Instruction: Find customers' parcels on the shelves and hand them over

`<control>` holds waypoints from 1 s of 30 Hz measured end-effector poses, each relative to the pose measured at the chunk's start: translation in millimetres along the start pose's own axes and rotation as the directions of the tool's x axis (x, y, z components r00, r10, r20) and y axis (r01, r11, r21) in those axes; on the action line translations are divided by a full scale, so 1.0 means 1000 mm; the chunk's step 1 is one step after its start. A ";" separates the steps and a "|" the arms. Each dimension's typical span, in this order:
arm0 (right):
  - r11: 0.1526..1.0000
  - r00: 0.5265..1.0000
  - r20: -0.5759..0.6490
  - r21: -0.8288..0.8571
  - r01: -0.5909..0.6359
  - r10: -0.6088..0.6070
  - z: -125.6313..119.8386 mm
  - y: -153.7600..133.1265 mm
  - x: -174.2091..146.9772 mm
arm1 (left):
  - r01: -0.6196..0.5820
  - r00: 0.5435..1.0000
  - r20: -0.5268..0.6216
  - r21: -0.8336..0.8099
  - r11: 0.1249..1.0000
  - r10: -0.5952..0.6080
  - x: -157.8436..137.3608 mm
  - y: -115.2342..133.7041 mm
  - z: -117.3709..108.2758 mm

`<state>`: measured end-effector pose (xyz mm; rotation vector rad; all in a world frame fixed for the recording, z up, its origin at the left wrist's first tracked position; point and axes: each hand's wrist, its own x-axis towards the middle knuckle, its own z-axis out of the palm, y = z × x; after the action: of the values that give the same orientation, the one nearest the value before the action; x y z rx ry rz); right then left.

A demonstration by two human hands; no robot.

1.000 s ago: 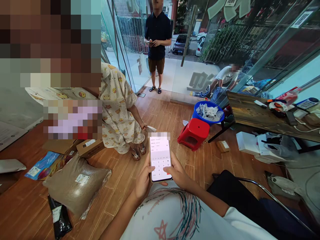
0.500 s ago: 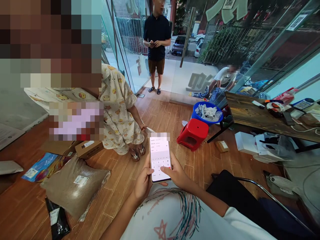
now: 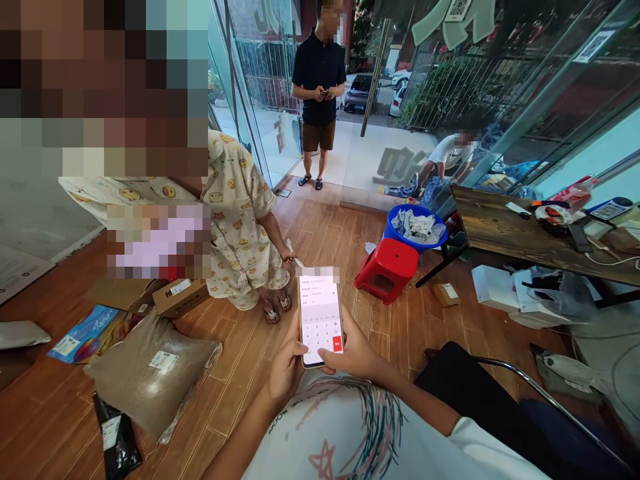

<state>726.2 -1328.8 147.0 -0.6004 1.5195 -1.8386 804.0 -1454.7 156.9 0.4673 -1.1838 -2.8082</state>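
The room has a floor of wooden planks (image 3: 360,220) and glass walls, with a street and cars visible behind them. Both hands hold a smartphone (image 3: 320,319) upright above the person's lap. The left hand (image 3: 286,363) is closed around the phone's left edge and bottom corner. The right hand (image 3: 353,350) grips its right edge, with the thumb lying on the lower right part of the screen, beside a red button. The screen shows a number pad.

Just beyond the smartphone, a person in pajamas with yellow faces (image 3: 239,220) stands on the floor in sandals, with a small white paper in one hand. To the right of the smartphone is a red plastic stool (image 3: 387,268), and a blue basin with crumpled paper (image 3: 415,225) touches it from behind. Further right is a dark wooden bench (image 3: 505,230) with small devices on it. To the left of the smartphone, a brown padded parcel (image 3: 150,373) lies on the floor, a black packet (image 3: 117,443) near it. Far behind the smartphone, a person in a dark shirt (image 3: 320,73) stands at the doorway.
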 end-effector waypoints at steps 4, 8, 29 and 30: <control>0.999 0.999 0.042 0.032 0.027 -0.028 -0.003 0.001 -0.004 | 0.034 0.999 0.012 0.017 0.999 -0.035 -0.003 -0.002 -0.001; 0.994 0.996 0.071 0.103 0.046 -0.054 -0.005 0.000 -0.009 | 0.086 0.996 0.035 0.039 0.996 -0.087 -0.007 -0.003 -0.003; 0.994 0.992 0.108 0.085 0.061 -0.070 -0.015 -0.005 -0.027 | 0.073 0.994 0.076 0.058 0.996 -0.077 -0.015 -0.006 0.007; 0.995 0.992 0.105 0.076 0.059 -0.067 -0.015 -0.006 -0.028 | 0.077 0.993 0.079 0.056 0.995 -0.082 -0.015 -0.006 0.007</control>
<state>732.9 -1297.8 151.5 -0.7080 1.3720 -1.8691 816.8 -1442.8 160.9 0.4158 -1.2852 -2.8956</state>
